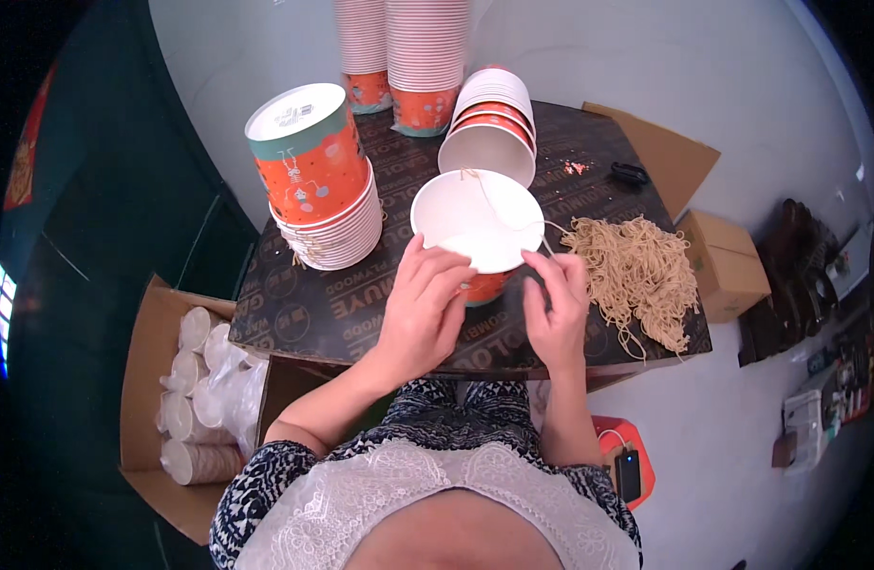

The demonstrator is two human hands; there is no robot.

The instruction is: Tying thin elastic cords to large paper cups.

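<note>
A white-lined paper bucket (446, 211) with an orange outside stands in front of me, its mouth tilted up toward me. My left hand (420, 309) grips its near-left rim, fingers bent over the edge. At the near-right rim my right hand (559, 306) has thumb and forefinger pinched on a thin cord (551, 246). The cord crosses the bucket's mouth, and a tan bit of it shows at the far rim. Right of my right hand lies a tangled heap of tan cords (636, 275).
Left on the dark table (309, 313) stands an upside-down bucket stack (313, 185). Behind are tall bucket stacks (426, 57) and a lying stack (489, 147). A black object (629, 173) sits far right. Cartons flank the table; the left carton (152, 380) holds wrapped white rolls.
</note>
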